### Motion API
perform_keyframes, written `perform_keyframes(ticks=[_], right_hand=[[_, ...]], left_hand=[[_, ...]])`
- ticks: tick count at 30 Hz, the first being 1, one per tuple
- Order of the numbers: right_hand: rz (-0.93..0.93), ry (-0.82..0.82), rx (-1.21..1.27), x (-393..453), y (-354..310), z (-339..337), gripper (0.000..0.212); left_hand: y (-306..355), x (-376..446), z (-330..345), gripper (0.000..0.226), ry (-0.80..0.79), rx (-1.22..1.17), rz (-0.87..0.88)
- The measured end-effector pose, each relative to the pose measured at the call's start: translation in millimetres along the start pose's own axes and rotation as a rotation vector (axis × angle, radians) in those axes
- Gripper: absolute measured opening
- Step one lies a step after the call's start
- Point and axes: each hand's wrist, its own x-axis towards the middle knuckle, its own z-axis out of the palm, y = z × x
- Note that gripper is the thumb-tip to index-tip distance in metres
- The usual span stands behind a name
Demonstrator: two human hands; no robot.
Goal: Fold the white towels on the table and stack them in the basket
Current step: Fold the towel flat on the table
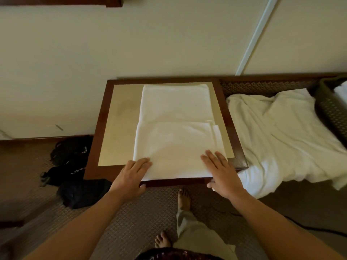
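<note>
A white towel (174,132), soft terry folded into a long rectangle, is lying on the dark-framed square table (97,136), its near edge overhanging at six o'clock. The left hand (131,174) and right hand (220,172) are resting flat on its seven and five o'clock corners, fingers straight, gripping nothing. At three o'clock, rumpled white towels (281,136) are spreading toward a dark woven basket (330,107).

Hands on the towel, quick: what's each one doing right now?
Left hand: open, fingers flat on the white towel, near corner.
Right hand: open, pressing flat on the towel's other near corner.
</note>
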Motion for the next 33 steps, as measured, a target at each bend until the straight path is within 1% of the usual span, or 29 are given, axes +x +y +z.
perform_keyframes(ticks=[3,4,6,8,9,11,13,15,17,19,22,23,25,27,30,33], right_hand=[[-0.012,0.201,0.002,-11,-2,8,0.094],[-0.011,0.254,0.008,-12,-3,6,0.083],[0.01,0.309,0.054,-16,-6,-7,0.06],[0.068,0.265,0.144,-21,-9,-25,0.044],[0.089,0.223,0.231,-25,-10,-35,0.039],[0.111,0.141,0.445,-32,-6,-51,0.029],[0.084,0.127,0.597,-40,-6,-68,0.026],[0.092,0.141,0.752,-44,-8,-85,0.023],[0.134,0.172,0.939,-45,-10,-97,0.025],[0.167,0.216,1.077,-43,-10,-105,0.027],[0.191,0.269,1.24,-36,-12,-114,0.038],[0.195,0.288,1.285,-31,-12,-116,0.038],[0.183,0.338,1.336,-21,-13,-121,0.029],[0.178,0.393,1.355,-8,-14,-125,0.025],[0.184,0.434,1.363,17,-10,-129,0.025],[0.205,0.441,1.367,46,-4,-129,0.026]], left_hand=[[-1,-9,5,0.077,0.129,0.008,-0.022],[0,-11,4,0.073,0.168,0.005,-0.031],[0,-20,-4,0.06,0.221,-0.015,-0.052],[-4,-29,-14,0.048,0.263,-0.07,-0.116],[-5,-36,-22,0.046,0.287,-0.117,-0.156],[-10,-44,-34,0.045,0.349,-0.271,-0.171],[-10,-54,-47,0.039,0.39,-0.422,-0.186],[-5,-57,-58,0.03,0.413,-0.576,-0.252],[2,-58,-69,0.036,0.455,-0.705,-0.321],[8,-53,-80,0.038,0.523,-0.787,-0.357],[17,-37,-95,0.031,0.625,-0.849,-0.396],[18,-30,-98,0.029,0.649,-0.881,-0.417],[18,-14,-104,0.033,0.683,-0.942,-0.467],[15,5,-109,0.037,0.694,-0.988,-0.514],[3,36,-113,0.041,0.682,-1.017,-0.562],[-15,70,-112,0.042,0.635,-0.988,-0.617]])
